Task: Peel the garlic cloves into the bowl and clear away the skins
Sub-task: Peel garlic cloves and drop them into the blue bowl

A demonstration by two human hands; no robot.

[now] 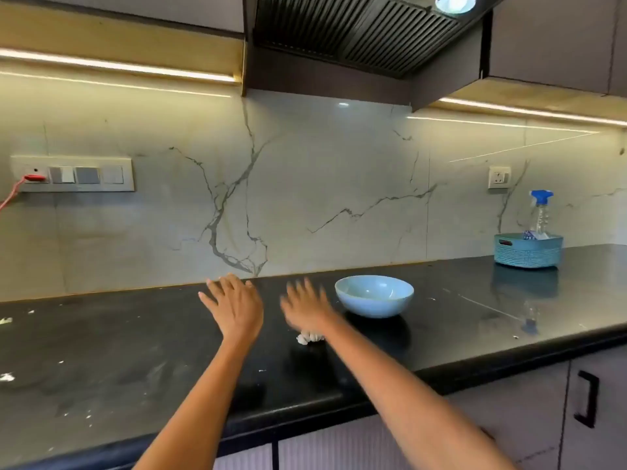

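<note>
A light blue bowl (374, 295) stands on the black countertop (135, 351), right of centre. A white garlic bulb (308, 337) lies on the counter just in front of the bowl's left side, partly hidden under my right wrist. My left hand (234, 305) is stretched out over the counter with straight, spread fingers and holds nothing. My right hand (305, 307) is also flat with fingers spread, blurred, just left of the bowl and above the garlic. I cannot see into the bowl.
A teal basket (528, 251) with a spray bottle (541, 212) stands at the back right. White flecks (6, 376) dot the counter's left part. A switch panel (73, 174) with a red plug is on the marble wall. The counter's front edge runs above grey cabinets.
</note>
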